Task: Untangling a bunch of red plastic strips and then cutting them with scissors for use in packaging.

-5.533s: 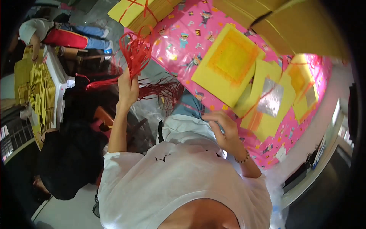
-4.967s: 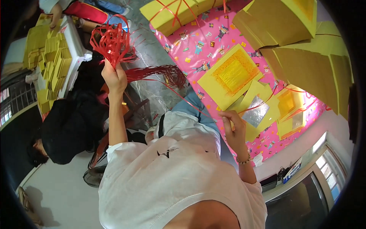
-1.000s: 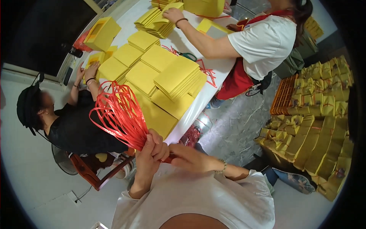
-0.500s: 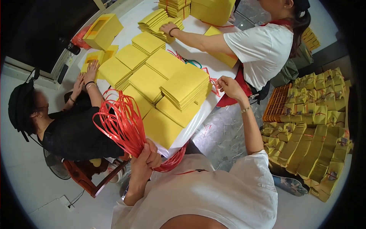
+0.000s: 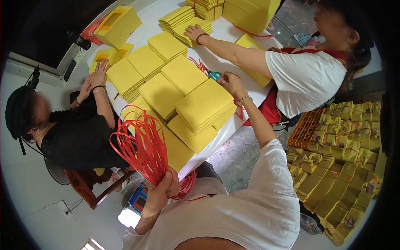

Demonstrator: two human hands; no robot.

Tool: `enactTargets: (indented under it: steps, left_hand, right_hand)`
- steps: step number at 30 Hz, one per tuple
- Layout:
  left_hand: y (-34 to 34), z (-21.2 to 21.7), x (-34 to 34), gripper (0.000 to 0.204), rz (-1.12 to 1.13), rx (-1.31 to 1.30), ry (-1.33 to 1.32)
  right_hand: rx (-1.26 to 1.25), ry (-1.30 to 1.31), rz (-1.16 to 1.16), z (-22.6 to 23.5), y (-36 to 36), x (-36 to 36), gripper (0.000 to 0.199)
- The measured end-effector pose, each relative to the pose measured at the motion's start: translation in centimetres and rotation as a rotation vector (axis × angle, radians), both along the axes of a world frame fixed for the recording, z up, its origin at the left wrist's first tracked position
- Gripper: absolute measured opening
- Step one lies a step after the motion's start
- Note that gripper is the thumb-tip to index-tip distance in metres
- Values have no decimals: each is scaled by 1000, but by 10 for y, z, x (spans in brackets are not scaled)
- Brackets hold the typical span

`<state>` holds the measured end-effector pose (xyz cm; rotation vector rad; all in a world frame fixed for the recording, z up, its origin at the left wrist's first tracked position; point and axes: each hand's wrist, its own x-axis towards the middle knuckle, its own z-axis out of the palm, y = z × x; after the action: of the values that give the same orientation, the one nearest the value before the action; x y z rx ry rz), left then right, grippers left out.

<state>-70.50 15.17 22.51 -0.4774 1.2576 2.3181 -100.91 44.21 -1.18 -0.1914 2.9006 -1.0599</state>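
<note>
My left hand (image 5: pixel 163 189) is closed around a thick bundle of red plastic strips (image 5: pixel 143 146), whose loops fan out above the fist while the tail hangs below. My right hand (image 5: pixel 233 84) reaches over the table's right side, fingers curled at the handle of teal-handled scissors (image 5: pixel 214 75). Short red strip ends (image 5: pixel 197 62) lie beside the scissors. Between my hands are stacks of flat yellow paper pieces, one stack (image 5: pixel 205 102) resting on top of others at the near right.
At the left, a person in black has both hands (image 5: pixel 96 75) by yellow boxes. Across the right side, a person in white lays a hand (image 5: pixel 195 35) on a yellow stack. Tied yellow bundles (image 5: pixel 333 183) and an orange crate (image 5: pixel 306 129) stand on the floor at right.
My right hand has moved forward and left from the table's edge to the scissors. The red bundle stays in my left hand. The view has shifted slightly.
</note>
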Motion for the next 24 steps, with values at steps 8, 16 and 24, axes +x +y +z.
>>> enactTargets:
  steps: [8,16,24]
  left_hand:
    - [4,-3,7,30,33,-42,-14]
    - [6,-4,17,29,41,-59,0]
    - [14,-3,18,30,25,-83,-18]
  right_hand:
    - [333,-83,24,1,-14,-16,38]
    - [162,-277,53,-4,4,-34,49]
    - [-29,-346,-107,-1,17,-31,41]
